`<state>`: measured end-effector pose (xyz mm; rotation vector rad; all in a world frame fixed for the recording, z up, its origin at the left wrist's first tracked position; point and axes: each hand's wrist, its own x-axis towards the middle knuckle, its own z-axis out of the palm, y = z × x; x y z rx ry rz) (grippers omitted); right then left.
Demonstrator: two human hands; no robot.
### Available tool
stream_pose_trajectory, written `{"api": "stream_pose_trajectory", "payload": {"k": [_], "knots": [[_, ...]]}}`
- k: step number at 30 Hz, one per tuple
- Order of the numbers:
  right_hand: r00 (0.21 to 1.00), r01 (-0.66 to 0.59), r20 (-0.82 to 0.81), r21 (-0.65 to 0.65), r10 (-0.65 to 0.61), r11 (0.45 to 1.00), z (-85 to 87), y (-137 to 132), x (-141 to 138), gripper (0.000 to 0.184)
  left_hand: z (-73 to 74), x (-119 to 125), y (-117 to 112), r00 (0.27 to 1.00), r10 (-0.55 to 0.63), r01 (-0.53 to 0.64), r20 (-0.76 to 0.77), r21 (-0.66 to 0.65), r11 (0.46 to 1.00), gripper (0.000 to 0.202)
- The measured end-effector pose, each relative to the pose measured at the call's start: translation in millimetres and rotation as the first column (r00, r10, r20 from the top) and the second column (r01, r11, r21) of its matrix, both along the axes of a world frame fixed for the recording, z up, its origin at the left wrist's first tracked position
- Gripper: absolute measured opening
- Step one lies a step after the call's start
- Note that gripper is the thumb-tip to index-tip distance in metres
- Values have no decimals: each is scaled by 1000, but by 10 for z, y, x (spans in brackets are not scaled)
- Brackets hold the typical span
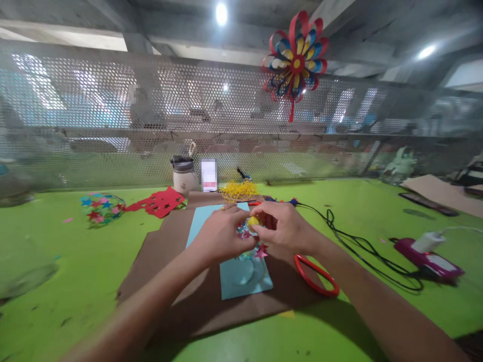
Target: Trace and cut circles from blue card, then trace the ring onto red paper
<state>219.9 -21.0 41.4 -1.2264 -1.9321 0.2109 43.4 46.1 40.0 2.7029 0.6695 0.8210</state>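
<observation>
Over the middle of the brown cardboard point(206, 317), both hands are on a small clear ornament point(247, 233) with star pieces, much of it covered by fingers. My left hand point(224, 231) is closed around its left side. At the top, the thumb and fingers of my right hand point(285, 223) pinch close to a small yellow piece point(253, 221). A pink star point(261, 251) shows below the fingers. Beneath lies light blue card point(245, 289), with a round clear shape on it. A red loop point(334, 288), like a scissors handle, rests beside my right wrist.
A star-covered clear ball point(102, 208) and red paper with star cutouts point(162, 202) lie left. Behind stand a white jar point(184, 180), a lit phone point(209, 175) and yellow shreds point(238, 191). A black cable point(356, 244) runs toward a magenta power strip point(433, 264) at right.
</observation>
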Motion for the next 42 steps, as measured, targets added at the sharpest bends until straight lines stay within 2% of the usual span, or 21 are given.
{"api": "stream_pose_trajectory", "payload": {"k": [5,9,17,23,30,33,35,38,40,42], "knots": [[997,3,-71,-62,-7,998,-71,52,-4,11,2,-13,30,999,18,-17,-30,30,999,22],[995,34,-90,-61,-40,998,-137,82,-24,16,-26,-16,32,992,99,-94,-77,74,993,22],[992,73,-97,-31,-76,997,-214,107,-53,20,-19,-3,-6,967,213,-164,-142,294,941,37],[990,126,-63,27,-124,992,-201,51,-104,18,32,-3,-72,950,262,-175,-170,404,898,19],[987,150,36,113,-155,982,-252,-4,-110,12,66,-24,-98,943,243,-131,-227,417,900,17],[990,92,93,166,-109,982,-252,-28,-70,14,82,-30,-126,943,220,-110,-251,391,914,20],[989,1,143,219,-34,976,-217,-51,-38,16,106,-37,-147,941,206,-100,-267,363,926,25],[963,-158,257,295,82,942,-95,-111,5,15,156,-57,-164,937,192,-98,-291,309,946,21],[925,-259,348,291,150,921,8,-168,23,20,188,-74,-156,934,186,-99,-306,279,955,16],[902,-312,378,233,209,921,89,-217,26,25,211,-89,-137,930,201,-117,-308,271,955,14]]}}
